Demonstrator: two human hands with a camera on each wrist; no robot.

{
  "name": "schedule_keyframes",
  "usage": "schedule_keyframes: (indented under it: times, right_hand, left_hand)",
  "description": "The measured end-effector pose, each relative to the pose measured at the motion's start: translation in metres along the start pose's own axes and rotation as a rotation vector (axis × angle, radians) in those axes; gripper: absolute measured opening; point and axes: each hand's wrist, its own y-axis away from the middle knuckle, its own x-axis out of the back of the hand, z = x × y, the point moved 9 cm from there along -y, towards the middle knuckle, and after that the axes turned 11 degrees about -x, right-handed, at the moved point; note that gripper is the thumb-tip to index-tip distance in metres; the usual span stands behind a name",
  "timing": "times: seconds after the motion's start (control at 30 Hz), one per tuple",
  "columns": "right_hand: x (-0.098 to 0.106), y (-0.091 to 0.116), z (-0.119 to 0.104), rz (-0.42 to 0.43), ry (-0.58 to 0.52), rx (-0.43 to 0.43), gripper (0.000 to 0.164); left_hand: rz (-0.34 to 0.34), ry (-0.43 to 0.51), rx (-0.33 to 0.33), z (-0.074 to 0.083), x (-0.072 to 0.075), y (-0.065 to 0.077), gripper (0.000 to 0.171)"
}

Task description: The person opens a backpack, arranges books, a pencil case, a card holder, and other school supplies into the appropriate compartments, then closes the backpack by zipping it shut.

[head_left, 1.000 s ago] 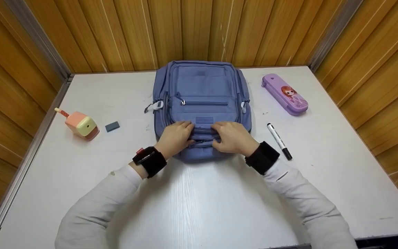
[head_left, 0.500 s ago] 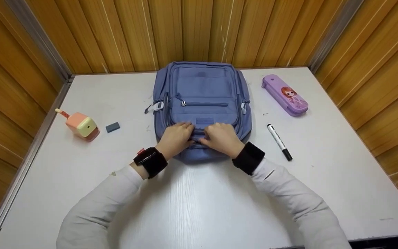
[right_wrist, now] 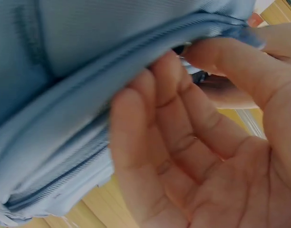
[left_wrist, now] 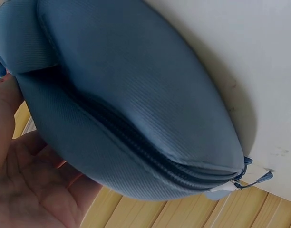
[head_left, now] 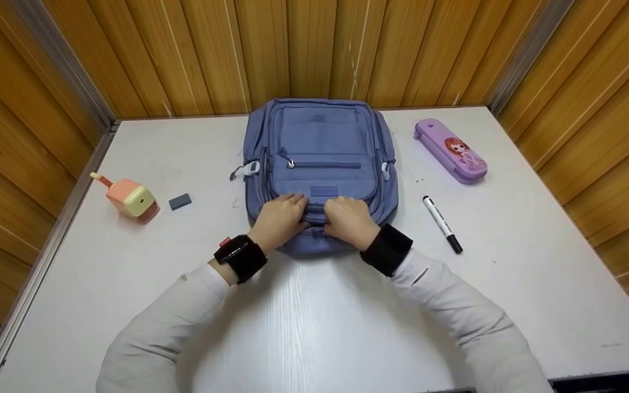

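Observation:
A blue backpack point(head_left: 320, 131) lies front up on the white table, its top end toward me. My left hand point(head_left: 279, 221) grips the near end of the bag, left of its middle, fingers over the fabric and thumb below. In the left wrist view, the left palm point(left_wrist: 45, 185) is beside the backpack's bulging side, where a zipper point(left_wrist: 150, 152) runs along the seam. My right hand point(head_left: 350, 221) is close to the left one, fingers curled at the zipper seam. The right wrist view shows its thumb and fingertips pinching a small dark zipper pull point(right_wrist: 181, 49), mostly hidden.
An orange and yellow crank pencil sharpener point(head_left: 131, 199) and a dark grey eraser point(head_left: 180, 201) lie to the left. A purple pencil case point(head_left: 450, 150) and a black-capped white marker point(head_left: 443, 224) lie to the right. Wood-patterned panels point(head_left: 314, 52) stand behind the table.
My right hand has moved left along the bag's near end, close to the left hand, and its fingers have curled in. The left hand has kept its grip.

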Motion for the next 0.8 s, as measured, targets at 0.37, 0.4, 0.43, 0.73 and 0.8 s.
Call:
schedule_keyframes:
  times: [0.37, 0.4, 0.43, 0.73, 0.8]
  right_hand:
    - [-0.002, 0.010, 0.015, 0.049, -0.082, 0.125, 0.025]
    - [-0.001, 0.012, 0.019, 0.059, -0.085, 0.129, 0.026]
    - [0.000, 0.013, 0.023, 0.072, -0.083, 0.130, 0.026]
    - [0.011, 0.021, 0.081, 0.132, -0.066, 0.047, 0.024]
    - [0.012, 0.021, 0.092, 0.129, -0.061, 0.030, 0.021]
  left_hand:
    - [-0.026, 0.045, 0.046, -0.003, -0.003, 0.002, 0.054]
    - [-0.030, 0.049, 0.047, -0.003, -0.004, 0.002, 0.054]
    - [-0.034, 0.052, 0.048, -0.004, -0.005, 0.002, 0.054]
    - [-0.028, 0.041, 0.065, -0.006, -0.006, 0.004, 0.054]
    - [-0.023, 0.041, 0.065, -0.005, -0.006, 0.005, 0.053]
